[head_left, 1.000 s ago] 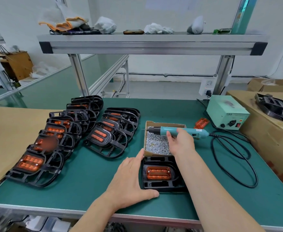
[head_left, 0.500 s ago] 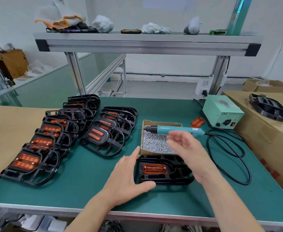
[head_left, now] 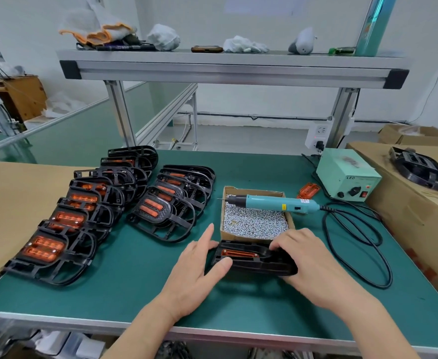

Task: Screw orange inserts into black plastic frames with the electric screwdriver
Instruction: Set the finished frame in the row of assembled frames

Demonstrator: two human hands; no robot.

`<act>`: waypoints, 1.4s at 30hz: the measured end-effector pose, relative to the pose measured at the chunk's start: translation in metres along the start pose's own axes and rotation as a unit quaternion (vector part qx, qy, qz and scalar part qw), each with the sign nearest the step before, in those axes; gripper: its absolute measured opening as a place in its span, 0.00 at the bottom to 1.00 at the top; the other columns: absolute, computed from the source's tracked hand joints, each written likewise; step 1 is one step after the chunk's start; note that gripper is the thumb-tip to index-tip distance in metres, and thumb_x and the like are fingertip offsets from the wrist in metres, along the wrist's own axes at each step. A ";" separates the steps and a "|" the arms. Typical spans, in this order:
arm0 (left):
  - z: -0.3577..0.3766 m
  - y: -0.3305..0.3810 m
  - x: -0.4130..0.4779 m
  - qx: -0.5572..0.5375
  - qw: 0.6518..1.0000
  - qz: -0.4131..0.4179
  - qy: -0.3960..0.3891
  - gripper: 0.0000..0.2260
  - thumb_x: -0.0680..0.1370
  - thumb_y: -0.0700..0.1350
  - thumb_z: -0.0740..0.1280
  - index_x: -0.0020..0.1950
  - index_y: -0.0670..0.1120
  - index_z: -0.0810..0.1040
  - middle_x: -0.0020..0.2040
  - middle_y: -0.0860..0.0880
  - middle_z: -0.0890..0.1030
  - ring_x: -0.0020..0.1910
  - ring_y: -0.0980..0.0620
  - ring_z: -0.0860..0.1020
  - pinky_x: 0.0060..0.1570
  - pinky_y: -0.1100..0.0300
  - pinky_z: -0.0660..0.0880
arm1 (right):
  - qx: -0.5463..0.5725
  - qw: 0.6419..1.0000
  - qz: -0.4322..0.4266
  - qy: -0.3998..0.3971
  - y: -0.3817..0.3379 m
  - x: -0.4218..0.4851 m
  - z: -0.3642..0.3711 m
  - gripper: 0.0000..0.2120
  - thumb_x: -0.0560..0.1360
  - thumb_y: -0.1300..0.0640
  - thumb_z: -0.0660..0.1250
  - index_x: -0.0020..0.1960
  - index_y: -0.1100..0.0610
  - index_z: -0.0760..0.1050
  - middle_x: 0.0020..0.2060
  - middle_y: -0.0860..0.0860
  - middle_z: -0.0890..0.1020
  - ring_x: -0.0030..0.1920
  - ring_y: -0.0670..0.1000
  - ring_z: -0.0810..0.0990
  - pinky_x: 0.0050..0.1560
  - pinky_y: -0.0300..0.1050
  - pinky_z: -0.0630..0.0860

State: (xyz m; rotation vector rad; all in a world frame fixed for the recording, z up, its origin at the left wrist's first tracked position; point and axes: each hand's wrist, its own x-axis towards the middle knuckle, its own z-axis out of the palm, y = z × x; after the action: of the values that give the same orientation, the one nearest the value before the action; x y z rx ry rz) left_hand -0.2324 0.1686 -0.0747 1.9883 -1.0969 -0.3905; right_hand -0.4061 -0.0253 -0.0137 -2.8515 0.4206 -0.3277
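**A:** Far to the left of the screw box, a long row of frames lies overlapping on the green table, each one showing orange at its middle.

**B:** Closer in, just left of the box, there's a shorter stack of the same parts, overlapping too.

**A:** Now the left hand, in front of the box and a touch left. The fingers are fairly straight and spread. The thumb lies against the near edge of the black frame and the forefinger runs up past its left end. It touches rather than clamps.

**B:** That frame sits right in front of the box, close against the cardboard wall. I can't tell whether they actually meet. The orange insert shows as a long strip in the frame's left half.

**A:** I can't make out from here whether any screws are in it.

**B:** Up on the box itself, the electric screwdriver rests across the far rim with its bit pointing left. Nobody is holding it.

**A:** The right hand is in front of the box's right corner. Its fingers curl down over the frame's far edge, and it covers the whole right end.

**B:** So that one grips, while the left only touches.

**A:** Beyond the box to the right, a loose insert lies flat. The pale green power unit stands further right.

**B:** And the black cable loops on the table right of the box, leading from the screwdriver's tail.
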 end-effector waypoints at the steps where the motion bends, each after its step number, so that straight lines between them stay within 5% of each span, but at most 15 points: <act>1: 0.000 0.000 0.000 -0.005 1.000 -0.003 0.003 0.39 0.72 0.76 0.51 0.79 0.63 0.45 0.68 0.65 0.68 0.70 0.68 0.60 0.70 0.62 0.58 | 0.012 1.000 0.002 0.004 0.000 0.002 -0.003 0.13 0.75 0.53 0.71 0.58 0.46 0.76 0.52 0.39 0.75 0.53 0.45 0.67 0.58 0.42 0.68; 6: -0.001 0.001 -0.002 -0.087 0.995 -0.022 0.042 0.33 0.73 0.71 0.53 0.77 0.64 0.55 0.66 0.71 0.68 0.68 0.71 0.63 0.66 0.70 0.58 | 0.069 0.997 0.030 0.023 0.000 0.014 -0.019 0.05 0.73 0.54 0.75 0.45 0.45 0.82 0.37 0.38 0.80 0.43 0.40 0.73 0.44 0.32 0.68; 9: -0.002 0.001 -0.002 -0.144 0.985 -0.025 0.097 0.24 0.76 0.65 0.54 0.69 0.60 0.69 0.60 0.64 0.77 0.65 0.63 0.72 0.65 0.64 0.66 | 0.142 0.985 0.066 0.071 0.006 0.025 -0.028 0.11 0.73 0.55 0.75 0.34 0.51 0.76 0.29 0.44 0.75 0.32 0.43 0.69 0.35 0.36 0.66; 12: -0.003 0.002 -0.001 -0.117 0.981 -0.020 0.152 0.06 0.80 0.53 0.58 0.51 0.56 0.73 0.47 0.57 0.79 0.50 0.57 0.77 0.51 0.62 0.72 | 0.235 0.961 0.099 0.108 0.007 0.042 -0.033 0.08 0.73 0.56 0.75 0.37 0.56 0.79 0.30 0.51 0.78 0.29 0.43 0.70 0.33 0.37 0.68; 15: -0.002 0.002 -0.002 -0.007 0.982 0.049 0.183 0.10 0.79 0.44 0.63 0.39 0.52 0.69 0.36 0.52 0.72 0.36 0.53 0.71 0.38 0.60 0.69 | 0.379 0.911 0.105 0.121 -0.004 0.062 -0.030 0.03 0.75 0.59 0.74 0.43 0.53 0.82 0.32 0.48 0.83 0.28 0.43 0.76 0.26 0.38 0.72; 20: -0.001 0.005 -0.005 0.131 0.932 0.163 0.295 0.06 0.77 0.49 0.64 0.46 0.47 0.72 0.41 0.54 0.71 0.41 0.52 0.70 0.46 0.61 0.68 | 0.465 0.877 0.077 0.091 -0.037 0.099 -0.003 0.04 0.76 0.60 0.73 0.48 0.52 0.82 0.35 0.49 0.86 0.30 0.44 0.79 0.24 0.38 0.71; 25: 0.000 0.006 -0.005 0.162 0.908 0.178 0.344 0.11 0.77 0.46 0.64 0.57 0.44 0.72 0.47 0.49 0.74 0.46 0.49 0.71 0.53 0.58 0.68 | 0.481 0.871 0.084 0.057 -0.067 0.131 0.036 0.02 0.75 0.57 0.74 0.47 0.53 0.82 0.33 0.48 0.83 0.28 0.44 0.77 0.25 0.40 0.71; 32: -0.006 0.005 -0.003 0.141 0.922 0.132 0.335 0.06 0.76 0.40 0.61 0.48 0.42 0.77 0.43 0.49 0.74 0.43 0.46 0.73 0.45 0.50 0.74 | 0.457 0.884 0.100 -0.013 -0.092 0.153 0.070 0.07 0.73 0.55 0.76 0.46 0.56 0.81 0.36 0.53 0.81 0.26 0.45 0.78 0.27 0.40 0.76; 37: -0.009 0.007 -0.001 0.153 0.925 0.067 0.340 0.11 0.74 0.43 0.60 0.48 0.42 0.80 0.44 0.47 0.76 0.44 0.43 0.76 0.44 0.45 0.75 | 0.480 0.866 0.128 -0.054 -0.097 0.154 0.078 0.10 0.71 0.52 0.77 0.48 0.54 0.80 0.39 0.52 0.85 0.37 0.51 0.84 0.54 0.58 0.82; 42: -0.007 0.005 0.001 0.215 0.912 -0.003 0.349 0.08 0.70 0.40 0.66 0.45 0.43 0.83 0.47 0.47 0.78 0.47 0.41 0.75 0.45 0.50 0.68 | 0.452 0.882 0.123 -0.056 -0.094 0.147 0.078 0.13 0.72 0.51 0.75 0.55 0.53 0.79 0.41 0.49 0.86 0.38 0.48 0.87 0.53 0.52 0.83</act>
State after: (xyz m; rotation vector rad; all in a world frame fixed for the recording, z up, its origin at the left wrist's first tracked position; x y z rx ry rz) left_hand -0.2303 0.1698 -0.0668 2.2296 -0.7378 0.5847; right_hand -0.2253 0.0330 -0.0356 -1.8671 0.4446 -0.2217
